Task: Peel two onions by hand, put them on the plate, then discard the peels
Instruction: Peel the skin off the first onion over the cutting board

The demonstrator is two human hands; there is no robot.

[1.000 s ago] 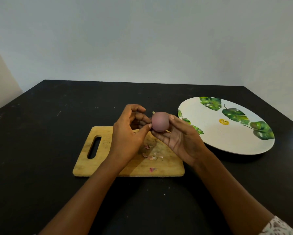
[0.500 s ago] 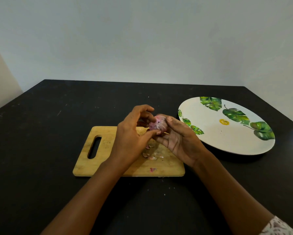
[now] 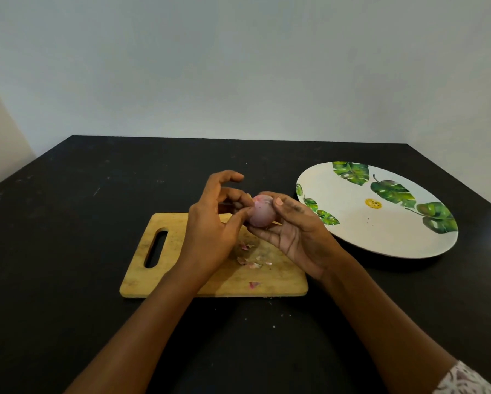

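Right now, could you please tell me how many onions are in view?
1: the onion, held by left hand and right hand above the board; none on the plate. Another may be hidden.

A home kitchen or dining spot: wooden cutting board (image 3: 181, 260), leaf-printed plate (image 3: 352, 223), black table (image 3: 68, 223), plain wall (image 3: 238, 66).

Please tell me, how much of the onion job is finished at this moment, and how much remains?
Done: little; a few peel scraps lie on the cutting board. In hand: the right hand holds one onion above the board while the left hand pinches at its side. Left: the plate holds no onion, a second onion is not in view, and the scraps are not yet discarded.
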